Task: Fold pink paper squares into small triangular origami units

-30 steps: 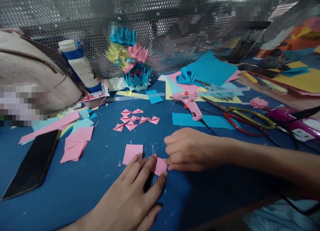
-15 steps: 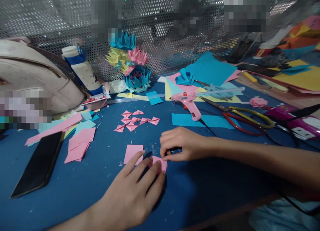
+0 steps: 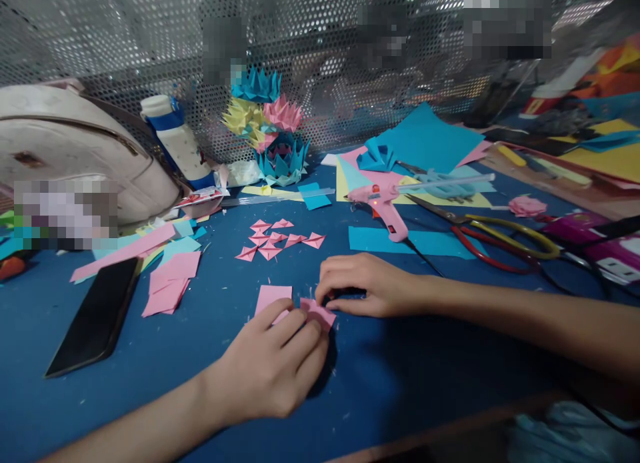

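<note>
A small piece of pink paper (image 3: pixel 319 312) lies on the blue table between my two hands. The curled fingers of my left hand (image 3: pixel 280 359) grip its near left part; the thumb is hidden. At the upper right edge, thumb and fingertips of my right hand (image 3: pixel 367 286) pinch the same paper. Partly under my left forefinger sits a flat pink square (image 3: pixel 273 299). Just beyond the hands is a cluster of several small folded pink triangles (image 3: pixel 270 249).
A pink glue gun (image 3: pixel 384 206) rests beyond my right hand, near red-and-yellow-handled scissors (image 3: pixel 490 239). Left are a black phone (image 3: pixel 97 316), pink paper squares (image 3: pixel 167 293), a bag (image 3: pixel 75 149) and a bottle (image 3: pixel 175 139). Folded paper flowers (image 3: pixel 283 157) stand at the back.
The left fingers, spread out over the pink paper before, are now curled in around it. The paper appears slightly turned. The view has shifted a little to the left.
</note>
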The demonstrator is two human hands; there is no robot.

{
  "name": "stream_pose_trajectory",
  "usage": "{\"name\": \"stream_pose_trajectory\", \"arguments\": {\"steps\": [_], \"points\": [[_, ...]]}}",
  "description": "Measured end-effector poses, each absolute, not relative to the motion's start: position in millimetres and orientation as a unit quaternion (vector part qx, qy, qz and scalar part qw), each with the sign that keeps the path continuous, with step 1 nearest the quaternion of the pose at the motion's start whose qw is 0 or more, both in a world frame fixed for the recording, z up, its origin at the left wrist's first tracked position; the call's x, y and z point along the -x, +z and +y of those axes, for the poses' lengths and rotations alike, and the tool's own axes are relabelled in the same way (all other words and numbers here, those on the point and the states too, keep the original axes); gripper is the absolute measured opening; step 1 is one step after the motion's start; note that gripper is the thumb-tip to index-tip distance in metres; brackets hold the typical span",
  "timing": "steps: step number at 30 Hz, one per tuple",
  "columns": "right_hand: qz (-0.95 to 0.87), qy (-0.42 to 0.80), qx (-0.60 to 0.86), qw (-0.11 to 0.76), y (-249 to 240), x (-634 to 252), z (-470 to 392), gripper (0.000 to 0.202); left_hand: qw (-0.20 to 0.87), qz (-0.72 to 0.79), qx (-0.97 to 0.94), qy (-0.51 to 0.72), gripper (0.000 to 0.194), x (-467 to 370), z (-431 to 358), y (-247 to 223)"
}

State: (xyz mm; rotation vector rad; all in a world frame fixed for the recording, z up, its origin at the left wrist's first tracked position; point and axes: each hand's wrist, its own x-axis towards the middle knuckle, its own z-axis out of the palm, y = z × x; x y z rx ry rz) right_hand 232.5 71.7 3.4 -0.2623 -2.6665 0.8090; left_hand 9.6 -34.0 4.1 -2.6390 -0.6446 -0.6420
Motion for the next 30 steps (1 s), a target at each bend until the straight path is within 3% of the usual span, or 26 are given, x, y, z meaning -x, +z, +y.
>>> {"name": "stream_pose_trajectory", "arguments": {"steps": [7,14,21,30], "points": [[-0.949,0.253,0.100,0.161,5,-231,63,0.011,0.147,-0.223,0.930,-0.251,0.028,-17,-44,5],[-0.942,0.262,0.145,0.150,4,-229,61,0.008,0.126,-0.232,0.931,-0.253,0.036,-13,-41,5],[-0.958,0.220,0.089,0.164,1,-232,62,0.017,0.015,-0.260,0.930,-0.260,0.029,-1,-42,-1],[-0.943,0.236,0.136,0.189,-4,-231,61,0.008,0.072,-0.283,0.925,-0.245,0.026,-1,-42,-11]]}}
